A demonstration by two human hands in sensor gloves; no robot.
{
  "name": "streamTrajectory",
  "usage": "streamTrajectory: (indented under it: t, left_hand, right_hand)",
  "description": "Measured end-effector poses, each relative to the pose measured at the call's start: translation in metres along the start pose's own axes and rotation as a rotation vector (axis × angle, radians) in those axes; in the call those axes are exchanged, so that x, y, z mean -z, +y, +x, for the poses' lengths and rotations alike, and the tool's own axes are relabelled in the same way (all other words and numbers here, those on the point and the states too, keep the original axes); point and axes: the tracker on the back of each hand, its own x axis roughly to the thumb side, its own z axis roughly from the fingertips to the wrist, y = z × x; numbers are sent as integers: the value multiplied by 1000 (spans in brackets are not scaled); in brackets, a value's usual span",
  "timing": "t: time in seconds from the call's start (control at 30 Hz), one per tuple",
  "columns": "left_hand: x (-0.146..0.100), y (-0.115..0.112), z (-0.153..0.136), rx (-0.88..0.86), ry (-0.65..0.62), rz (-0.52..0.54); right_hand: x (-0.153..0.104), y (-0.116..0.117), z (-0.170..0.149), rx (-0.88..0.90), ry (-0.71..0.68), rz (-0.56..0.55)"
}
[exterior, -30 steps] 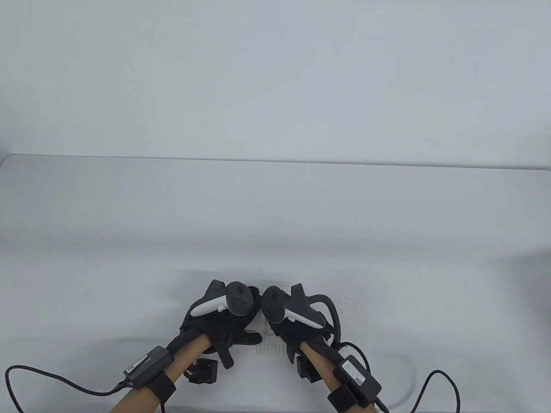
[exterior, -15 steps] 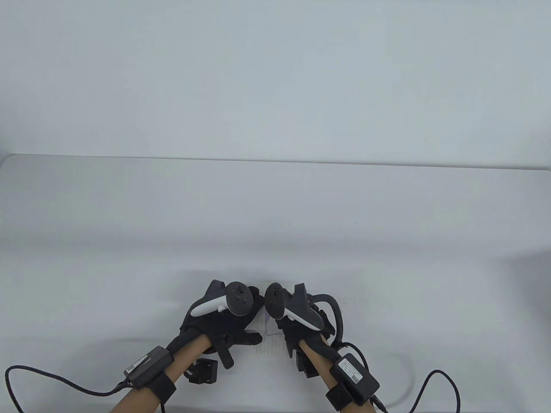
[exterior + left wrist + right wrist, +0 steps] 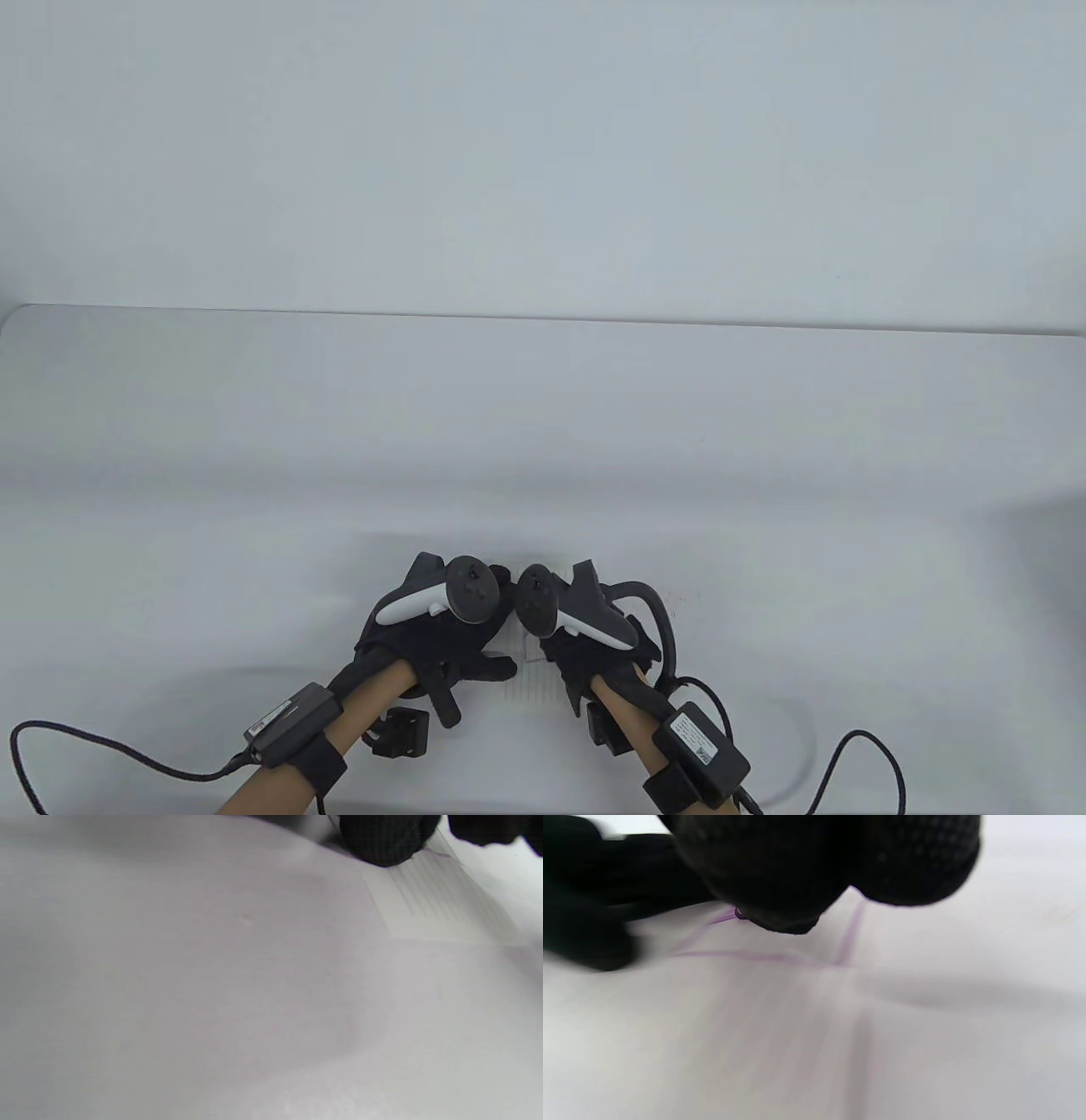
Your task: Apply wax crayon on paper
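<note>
Paper [image 3: 530,679] lower centre of table view, flat on desk [image 3: 543,424]. My left hand [image 3: 441,632] presses it; thin, slides easily, I'd pin near edge. Right hand [image 3: 585,645] pinches purple crayon [image 3: 739,914], tip on sheet; brittle, grip low.

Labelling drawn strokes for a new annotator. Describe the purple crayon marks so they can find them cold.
Start at the white table and go to its near edge, where the two gloved hands meet over a sheet of lined paper. The crayon marks lie on that paper under the right hand, best seen in the right wrist view. They are thin purple strokes, unlike the faint grey printed lines.
</note>
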Motion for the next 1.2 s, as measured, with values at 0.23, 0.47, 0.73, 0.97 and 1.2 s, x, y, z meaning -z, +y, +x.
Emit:
streamTrajectory:
  t: [0.23,0.47,0.73,0.97,1.2]
  left_hand:
    - [0,0,0,0,0,0]
    - [0,0,0,-1,-1,1]
    - [0,0,0,0,0,-1]
    - [0,0,0,0,0,1]
    - [0,0,0,-2,-1,-1]
  right_hand:
    - [5,-3,-15,-138,218,-246]
    - [0,-1,-2,-28,48,-28]
    - [-5,-1,2,-146,103,-113]
    - [3,-4,-12,-147,240,-217]
    - [-9,0,8,-75,61,32]
